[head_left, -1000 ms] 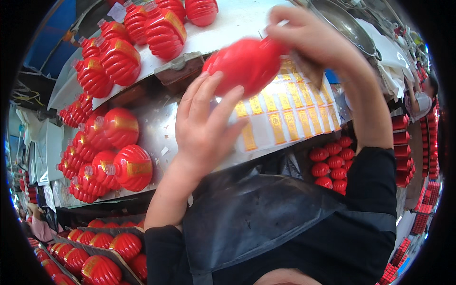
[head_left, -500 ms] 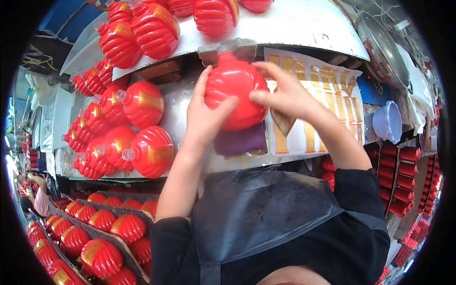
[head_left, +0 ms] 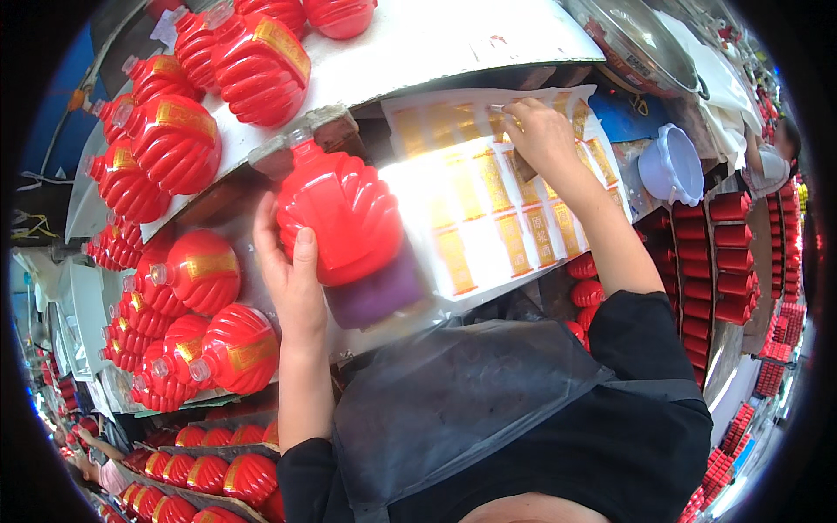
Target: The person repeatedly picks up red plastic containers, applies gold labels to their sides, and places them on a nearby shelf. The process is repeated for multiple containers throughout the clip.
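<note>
A round red bottle [head_left: 338, 218] with swirled ridges and a clear neck lies in front of me, neck pointing away, its visible side bare of a label. My left hand [head_left: 292, 266] curls around its left side, thumb on top. Beneath the bottle's near end is a purple cloth pad [head_left: 375, 292]. My right hand [head_left: 549, 139] is over the far part of a white sheet of gold labels [head_left: 466, 187], fingers pinched near its upper rows. A flat brown piece [head_left: 524, 167] juts from under that palm. What the fingertips pinch is too small to make out.
Several labelled red bottles [head_left: 205, 266] stand crowded at the left, more on the white raised board [head_left: 453, 39] beyond. A lilac bucket [head_left: 671, 166] and a large lidded pan [head_left: 641, 44] are at the right. Racks of red bottles [head_left: 248, 479] stand below the table's edge.
My right hand has left the bottle and moved over the label sheet, the brown piece moving with it. My left hand stays on the bottle. The whole view has turned.
</note>
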{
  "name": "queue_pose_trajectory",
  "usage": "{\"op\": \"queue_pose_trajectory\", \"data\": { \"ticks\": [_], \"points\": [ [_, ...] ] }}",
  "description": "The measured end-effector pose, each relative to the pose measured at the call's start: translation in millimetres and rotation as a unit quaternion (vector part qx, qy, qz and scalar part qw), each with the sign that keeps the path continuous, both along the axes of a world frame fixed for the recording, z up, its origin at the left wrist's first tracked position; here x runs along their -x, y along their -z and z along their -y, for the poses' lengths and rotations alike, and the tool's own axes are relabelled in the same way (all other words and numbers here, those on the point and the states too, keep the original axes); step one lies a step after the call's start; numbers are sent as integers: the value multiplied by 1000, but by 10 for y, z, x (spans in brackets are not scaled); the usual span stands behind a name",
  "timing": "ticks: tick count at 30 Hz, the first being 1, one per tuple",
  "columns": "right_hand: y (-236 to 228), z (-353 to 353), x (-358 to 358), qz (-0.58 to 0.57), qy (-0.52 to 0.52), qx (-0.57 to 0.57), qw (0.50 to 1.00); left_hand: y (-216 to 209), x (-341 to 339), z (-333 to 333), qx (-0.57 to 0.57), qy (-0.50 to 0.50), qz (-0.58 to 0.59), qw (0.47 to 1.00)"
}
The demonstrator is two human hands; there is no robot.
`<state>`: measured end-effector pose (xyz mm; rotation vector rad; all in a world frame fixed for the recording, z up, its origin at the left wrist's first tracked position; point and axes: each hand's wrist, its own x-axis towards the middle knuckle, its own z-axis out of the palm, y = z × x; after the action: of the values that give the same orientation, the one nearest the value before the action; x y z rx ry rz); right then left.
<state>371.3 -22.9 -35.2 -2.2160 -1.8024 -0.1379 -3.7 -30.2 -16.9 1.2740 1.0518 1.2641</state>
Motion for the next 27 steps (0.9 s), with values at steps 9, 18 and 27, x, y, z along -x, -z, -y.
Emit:
{"op": "queue_pose_trajectory", "data": {
  "ticks": [9,18,27],
  "points": [
    [203,-242,-314,65,-52,89,993,-98,-31,29,-50,-48,-71,995],
    [127,-231,-298,-47,-16,94,994,-190,-80,40,-106,-69,-102,987],
    [138,-228,-398,-151,12,116,982,-370,-126,120,-142,-56,-112,982]
  ]
}}
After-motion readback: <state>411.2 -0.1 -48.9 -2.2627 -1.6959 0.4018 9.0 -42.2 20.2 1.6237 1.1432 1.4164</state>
